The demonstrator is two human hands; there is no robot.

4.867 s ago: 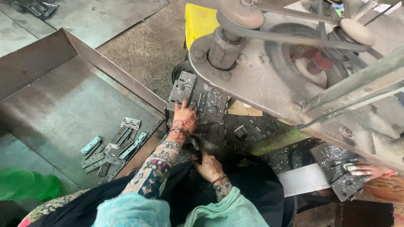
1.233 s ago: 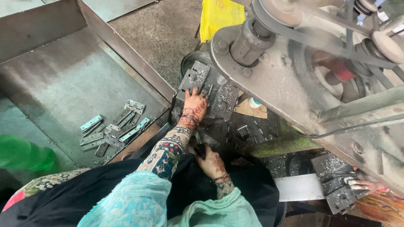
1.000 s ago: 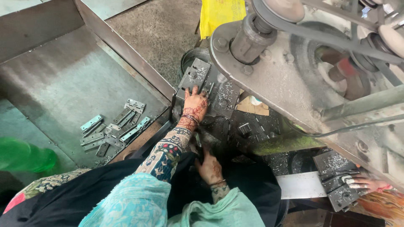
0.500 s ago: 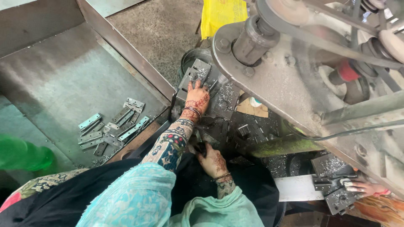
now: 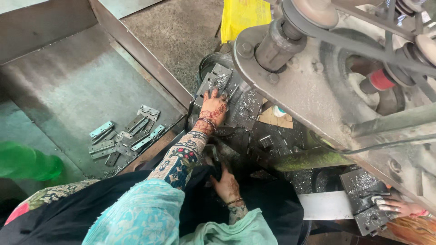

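My left hand [image 5: 212,108] is reaching forward onto the stack of grey hinge plates [image 5: 217,79] at the machine bed, fingers spread flat on top, pressing or sorting, not gripping any one plate that I can see. Plates are dusted with metal swarf. More plates are lying just right of it, under the big machine arm [image 5: 290,86].

My right hand [image 5: 227,186] is down low near my lap, fingers part-curled against dark cloth. Can't tell if it's holding anything; too dark there.

Step, as I read it: picking the next blank off the stack by the press. Next move calls for pinching one plate by its edge, lifting it clear of the others, keeping fingers away from the belt and pulley [image 5: 318,9] overhead.

Finished-looking hinges [image 5: 125,138] are lying in a loose pile in the steel tray [image 5: 68,86] to my left, well apart from the stack.

Another person's hand [image 5: 399,208] at lower right is touching a separate plate pile [image 5: 368,199]. Yellow bag [image 5: 243,16] is sitting behind the machine, green bottle [image 5: 27,163] at far left.
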